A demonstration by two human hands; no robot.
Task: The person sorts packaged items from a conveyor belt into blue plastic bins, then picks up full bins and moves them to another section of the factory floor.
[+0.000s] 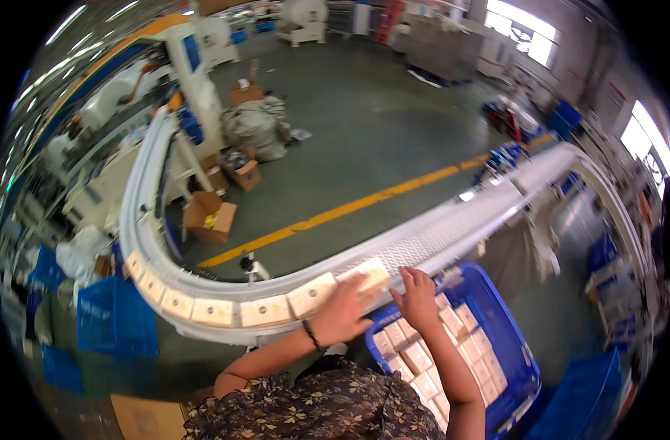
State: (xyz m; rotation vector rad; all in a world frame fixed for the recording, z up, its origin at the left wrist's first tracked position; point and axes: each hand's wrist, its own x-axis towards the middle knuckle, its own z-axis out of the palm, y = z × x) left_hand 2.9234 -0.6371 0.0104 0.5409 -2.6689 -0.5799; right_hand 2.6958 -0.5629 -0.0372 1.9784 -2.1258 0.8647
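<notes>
Along the curved conveyor, rectangular cream packs run under the left hand; it and the right hand each show an unclosed grip. An uneven push might skew them.

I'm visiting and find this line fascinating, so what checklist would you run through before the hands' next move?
1. White packs lined up on the curved conveyor: ok, in a row along the bend.
2. Left hand touching the rightmost pack: cannot tell; it overlaps the pack, but blurred.
3. Right hand free: ok, no pack shows in it.
4. Blue crate close by: ok, right beside the conveyor, with packs inside.
5. Wrists bare: not ok, a dark bracelet circles the left one.
6. Belt stopped: cannot tell from one still.
</notes>
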